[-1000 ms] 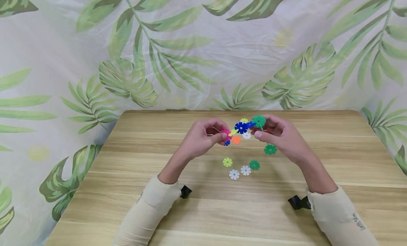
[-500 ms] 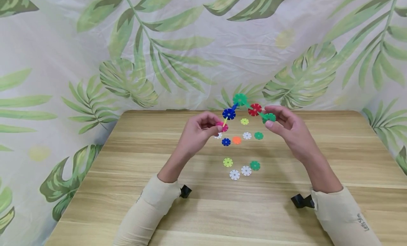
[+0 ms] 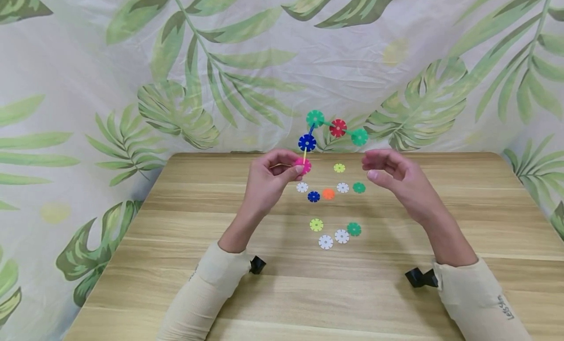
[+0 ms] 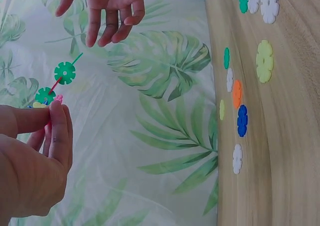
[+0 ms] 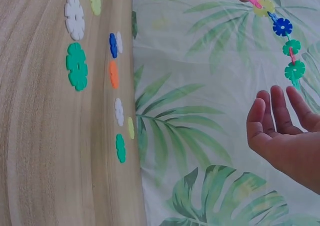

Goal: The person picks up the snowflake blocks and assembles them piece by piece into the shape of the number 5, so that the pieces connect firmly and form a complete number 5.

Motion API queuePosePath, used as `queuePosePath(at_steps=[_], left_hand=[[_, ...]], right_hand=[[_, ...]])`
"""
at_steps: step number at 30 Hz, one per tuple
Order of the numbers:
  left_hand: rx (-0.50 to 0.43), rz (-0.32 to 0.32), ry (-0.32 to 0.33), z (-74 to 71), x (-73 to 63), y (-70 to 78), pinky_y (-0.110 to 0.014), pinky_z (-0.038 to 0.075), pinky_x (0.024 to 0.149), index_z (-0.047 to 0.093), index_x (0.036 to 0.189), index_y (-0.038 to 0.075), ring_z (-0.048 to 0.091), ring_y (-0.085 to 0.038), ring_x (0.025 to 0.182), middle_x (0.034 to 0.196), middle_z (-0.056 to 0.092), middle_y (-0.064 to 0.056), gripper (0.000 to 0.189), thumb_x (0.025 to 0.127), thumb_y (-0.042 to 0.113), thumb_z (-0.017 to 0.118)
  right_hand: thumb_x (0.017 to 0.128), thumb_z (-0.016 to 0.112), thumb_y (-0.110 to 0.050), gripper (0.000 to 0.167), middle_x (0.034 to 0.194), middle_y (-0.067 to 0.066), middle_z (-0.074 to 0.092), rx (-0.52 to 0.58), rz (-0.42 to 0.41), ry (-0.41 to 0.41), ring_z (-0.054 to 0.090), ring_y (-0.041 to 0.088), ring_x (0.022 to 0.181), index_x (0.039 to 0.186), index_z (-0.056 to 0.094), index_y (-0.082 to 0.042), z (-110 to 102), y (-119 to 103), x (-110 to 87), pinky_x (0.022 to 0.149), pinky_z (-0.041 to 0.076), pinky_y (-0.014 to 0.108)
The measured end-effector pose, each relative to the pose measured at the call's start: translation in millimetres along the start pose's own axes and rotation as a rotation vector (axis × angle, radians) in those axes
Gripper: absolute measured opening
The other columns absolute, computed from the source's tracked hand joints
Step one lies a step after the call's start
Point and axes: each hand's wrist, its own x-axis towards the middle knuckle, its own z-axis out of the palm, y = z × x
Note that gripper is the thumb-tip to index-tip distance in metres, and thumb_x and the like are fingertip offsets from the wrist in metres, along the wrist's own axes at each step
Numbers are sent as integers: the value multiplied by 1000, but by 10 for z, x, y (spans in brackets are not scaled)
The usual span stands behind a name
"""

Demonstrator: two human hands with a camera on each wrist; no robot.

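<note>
My left hand (image 3: 269, 184) pinches a pink disc (image 3: 305, 165) between thumb and fingers. That disc is one end of a chain of slotted plastic snowflake discs, raised above the table. From it the chain runs up through a yellow disc edge-on and a blue disc (image 3: 307, 143). It then bends right through a green disc (image 3: 315, 118) and a red disc (image 3: 338, 128) to another green disc (image 3: 359, 137) at the free end. Below that end, my right hand (image 3: 403, 184) is held with its fingers apart from the chain and nothing in them, as the right wrist view also shows.
Loose discs lie flat on the wooden table (image 3: 176, 282). An orange disc (image 3: 328, 194), a blue one and several others form a far group. White discs (image 3: 325, 242), a yellow and a green disc (image 3: 354, 229) lie nearer. A leaf-patterned cloth (image 3: 246, 86) hangs behind the table.
The chain has risen and swung up and left, unfolding into view. My right hand, which pinched its green end disc half a second ago, has let go. The loose discs have stayed put.
</note>
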Motion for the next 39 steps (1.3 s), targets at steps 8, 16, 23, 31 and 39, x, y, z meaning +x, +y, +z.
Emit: queuePosePath(at_steps=[8,16,23,31,39], left_hand=[[-26,3,60,-13,3,9,-35,68,81,73,113,-7,78,-13,81,103,75,-14,19,95,-8,76],[-84,-17,54,4,17,34,-34,68,81,70,113,-9,78,-14,84,100,72,-8,19,95,-11,74],[-112,-50,30,-11,1,34,-32,68,82,67,111,-9,78,-14,86,100,72,-7,16,96,-11,72],[-104,-51,7,-12,16,40,-35,68,82,66,113,-9,79,-14,87,101,72,-7,17,97,-12,70],[-99,-32,13,2,10,48,-32,68,79,66,119,-13,78,-14,86,101,74,-6,24,96,-12,71]], right_hand=[[106,69,-15,41,131,-2,67,-119,119,-98,65,13,123,143,59,-1,-12,49,-8,100,55,17],[103,74,-21,40,135,18,68,-265,201,-223,65,21,122,137,65,-2,-25,343,-26,96,58,21],[100,78,-21,43,131,18,71,-365,226,-354,66,30,122,134,67,1,-55,551,-56,102,59,31],[95,82,-16,46,128,20,73,-403,205,-436,70,34,120,133,67,5,-84,638,-62,100,62,37],[93,84,-13,40,124,17,76,-419,211,-464,71,28,113,128,72,3,-57,757,-77,92,62,27]])
